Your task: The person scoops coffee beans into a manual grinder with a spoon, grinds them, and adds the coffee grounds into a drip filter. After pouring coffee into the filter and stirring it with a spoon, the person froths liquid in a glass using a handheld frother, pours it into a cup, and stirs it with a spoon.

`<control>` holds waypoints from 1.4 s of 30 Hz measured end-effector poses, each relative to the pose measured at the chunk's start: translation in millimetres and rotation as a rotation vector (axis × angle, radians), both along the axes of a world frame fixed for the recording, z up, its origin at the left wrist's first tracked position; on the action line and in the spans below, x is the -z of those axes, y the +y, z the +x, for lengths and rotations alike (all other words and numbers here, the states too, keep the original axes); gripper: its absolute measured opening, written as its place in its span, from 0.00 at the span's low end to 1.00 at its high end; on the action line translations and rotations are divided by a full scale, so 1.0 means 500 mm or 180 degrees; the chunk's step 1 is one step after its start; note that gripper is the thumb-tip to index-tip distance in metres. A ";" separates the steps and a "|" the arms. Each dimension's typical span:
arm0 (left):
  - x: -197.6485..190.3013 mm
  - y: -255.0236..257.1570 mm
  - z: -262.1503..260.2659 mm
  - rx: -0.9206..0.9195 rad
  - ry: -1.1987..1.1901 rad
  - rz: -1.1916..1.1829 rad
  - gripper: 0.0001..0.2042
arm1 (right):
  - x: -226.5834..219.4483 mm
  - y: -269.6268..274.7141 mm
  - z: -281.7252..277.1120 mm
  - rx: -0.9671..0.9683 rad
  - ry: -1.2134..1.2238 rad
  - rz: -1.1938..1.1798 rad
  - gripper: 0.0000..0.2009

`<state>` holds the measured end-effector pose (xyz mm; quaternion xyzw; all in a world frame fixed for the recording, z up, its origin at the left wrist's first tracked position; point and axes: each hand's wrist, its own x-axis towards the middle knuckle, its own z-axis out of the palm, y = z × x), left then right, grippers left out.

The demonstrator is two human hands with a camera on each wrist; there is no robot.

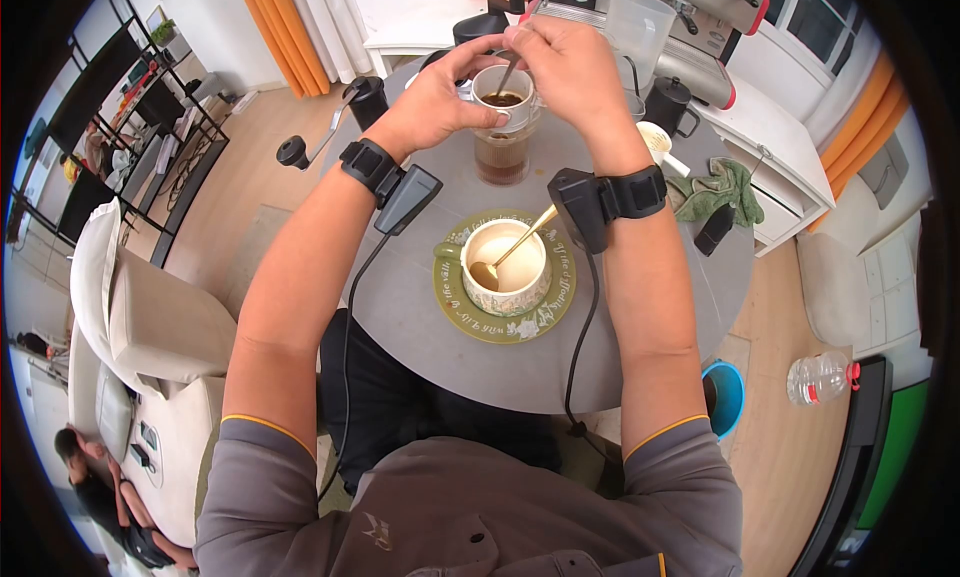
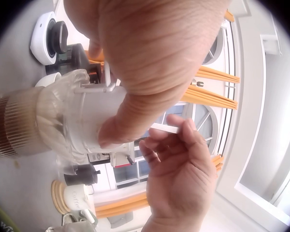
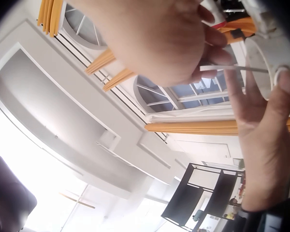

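Observation:
My left hand point(image 1: 432, 105) grips a whitish coffee dripper point(image 2: 104, 116) near its rim, the thumb on the near side. Dark coffee point(image 1: 503, 99) shows inside it. Underneath, a ribbed glass point(image 1: 502, 165) with brown liquid stands upright on the table. Above the dripper, my right hand point(image 1: 580, 69) pinches the handle of a thin stirrer point(image 3: 232, 68), probably a spoon, whose lower end dips into the coffee. Closer to me, a patterned mug point(image 1: 508, 282) holds a gold spoon point(image 1: 520, 245) and sits on a green saucer point(image 1: 452, 307).
A hand grinder point(image 1: 367, 102) is at the table's left, and a black pitcher point(image 1: 668, 105) at the right. Near the right edge lie a white cup point(image 1: 655, 142), a green cloth point(image 1: 715, 192) and a black-handled tool point(image 1: 716, 229). An espresso machine point(image 1: 690, 37) stands behind.

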<state>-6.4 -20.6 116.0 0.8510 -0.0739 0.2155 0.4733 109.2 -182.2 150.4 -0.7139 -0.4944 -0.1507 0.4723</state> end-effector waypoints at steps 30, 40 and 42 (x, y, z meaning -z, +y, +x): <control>-0.031 -0.004 -0.005 -0.0014 -0.0010 -0.0046 0.47 | 0.000 -0.011 0.005 0.0359 -0.0587 0.0223 0.18; -0.035 -0.004 -0.016 -0.0214 0.0128 -0.0087 0.47 | -0.007 -0.024 0.000 0.0165 -0.0371 -0.0016 0.16; -0.034 -0.004 -0.016 -0.0216 0.0130 -0.0142 0.47 | -0.005 -0.018 0.004 -0.0246 0.0046 0.0021 0.16</control>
